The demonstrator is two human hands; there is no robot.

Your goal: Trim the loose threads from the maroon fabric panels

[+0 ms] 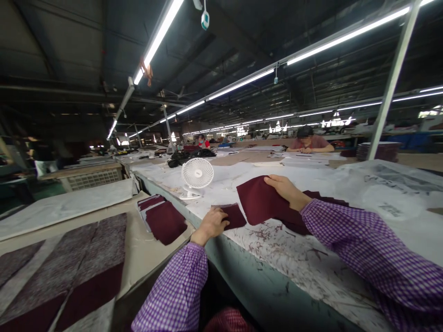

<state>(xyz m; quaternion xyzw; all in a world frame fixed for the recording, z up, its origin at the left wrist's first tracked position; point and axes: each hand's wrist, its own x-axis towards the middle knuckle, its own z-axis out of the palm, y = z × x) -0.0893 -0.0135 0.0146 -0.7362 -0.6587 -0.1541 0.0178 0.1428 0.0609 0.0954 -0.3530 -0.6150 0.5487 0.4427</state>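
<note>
A maroon fabric piece (pixel 254 200) hangs raised over the white-covered table, its top edge pinched in my right hand (pixel 283 188). To its left, a smaller maroon piece with a greyish edge (pixel 236 216) lies near the table's front edge. My left hand (pixel 212 224) rests on that piece's left end, fingers curled together over it; whether they grip it is hidden. More maroon pieces (pixel 297 221) lie beneath and behind my right hand and forearm.
A white clip fan (pixel 197 173) stands behind my left hand. On the lower left table sit a maroon stack (pixel 166 222) and larger speckled panels (pixel 104 240). Clear plastic bags (pixel 387 193) lie right. A person (pixel 309 140) leans at the far table.
</note>
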